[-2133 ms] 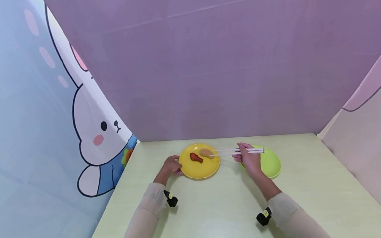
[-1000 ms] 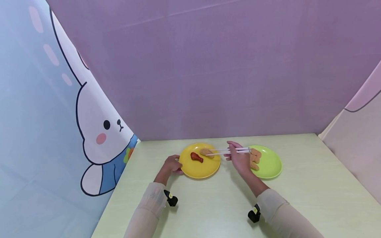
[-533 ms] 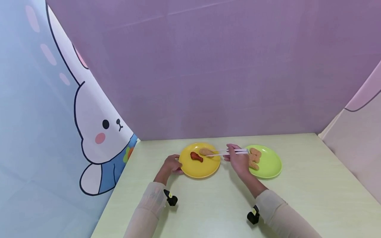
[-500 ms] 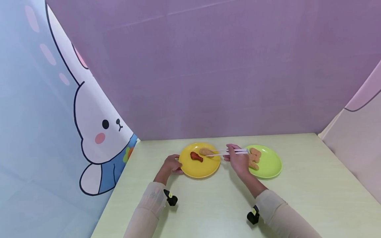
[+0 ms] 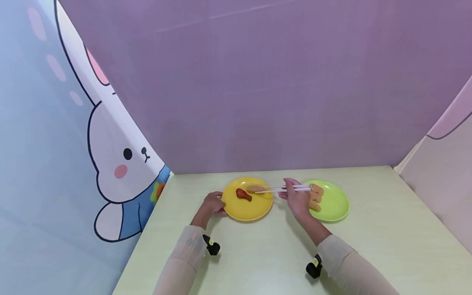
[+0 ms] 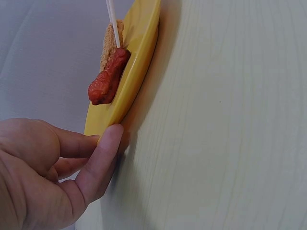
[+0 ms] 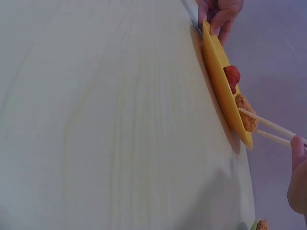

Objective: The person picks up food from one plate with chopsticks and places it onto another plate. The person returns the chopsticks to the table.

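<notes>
In the head view my left hand [image 5: 214, 203] pinches the near-left rim of a yellow plate [image 5: 245, 211], thumb and fingers on the edge in the left wrist view. A red-brown toy drumstick [image 5: 243, 194] and a tan breaded nugget [image 5: 253, 188] lie on that plate. My right hand [image 5: 298, 200] holds a pair of white chopsticks [image 7: 268, 123]. Their tips are on either side of the nugget in the right wrist view; whether they squeeze it firmly I cannot tell. Beyond the right hand is a green plate [image 5: 337, 205] with several tan nuggets [image 5: 317, 192], partly covered by the hand.
Both plates sit near the back edge of a pale wood-grain table [image 5: 265, 254]. A purple cloth wall [image 5: 258, 90] rises behind it, and a rabbit-print cloth [image 5: 114, 164] hangs at the left.
My right hand has come left from over the green plate, uncovering its nuggets, then shifted slightly right. The nugget between the chopsticks now looks narrower, as if tipped. My left hand has stayed put.
</notes>
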Tool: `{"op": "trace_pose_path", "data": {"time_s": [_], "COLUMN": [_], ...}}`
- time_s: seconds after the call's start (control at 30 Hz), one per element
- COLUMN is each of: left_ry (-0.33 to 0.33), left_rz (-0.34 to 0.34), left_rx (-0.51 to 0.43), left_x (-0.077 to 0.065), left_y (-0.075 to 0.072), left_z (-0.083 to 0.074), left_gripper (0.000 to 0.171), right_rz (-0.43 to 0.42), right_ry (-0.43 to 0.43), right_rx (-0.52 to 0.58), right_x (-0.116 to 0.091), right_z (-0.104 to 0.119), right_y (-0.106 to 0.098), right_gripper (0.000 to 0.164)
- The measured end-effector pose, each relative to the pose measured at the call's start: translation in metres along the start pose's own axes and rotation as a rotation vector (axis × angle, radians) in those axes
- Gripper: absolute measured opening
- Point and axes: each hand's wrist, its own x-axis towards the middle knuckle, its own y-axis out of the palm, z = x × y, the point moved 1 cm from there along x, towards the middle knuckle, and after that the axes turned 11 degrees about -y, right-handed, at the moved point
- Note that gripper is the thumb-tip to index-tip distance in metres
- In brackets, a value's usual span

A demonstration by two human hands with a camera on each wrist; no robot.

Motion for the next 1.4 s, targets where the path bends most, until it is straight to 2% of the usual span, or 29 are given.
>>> {"op": "trace_pose_path", "data": {"time_s": [0.4,0.6,0.87,1.1,1.4], "left_ry": [-0.006,-0.006,0.000,-0.010,0.010], "left_rz": [0.006,0.000,-0.001,0.001,-0.014], "left_rx": [0.003,0.007,0.015,0.011,0.018], "left_x": [0.001,0.002,0.003,0.002,0.005], "left_y": [0.003,0.002,0.003,0.004,0.001], "left_z": [-0.001,-0.002,-0.001,0.001,0.000], "left_gripper": [0.057,0.057,0.057,0.057,0.056], "right_rz": [-0.031,0.002,-0.021,-0.055,-0.094], "right_ry": [0.052,0.036,0.086,0.091,0.104], "right_rx": [0.054,0.071,0.095,0.143,0.181], "right_x": [0.000,0.004,0.000,-0.002,-0.001], "right_z": [0.008,0.014,0.014,0.012,0.017], "right_y": [-0.008,-0.010,-0.004,0.002,0.021], "right_gripper": [0.037,0.038,0.037,0.033,0.031]}}
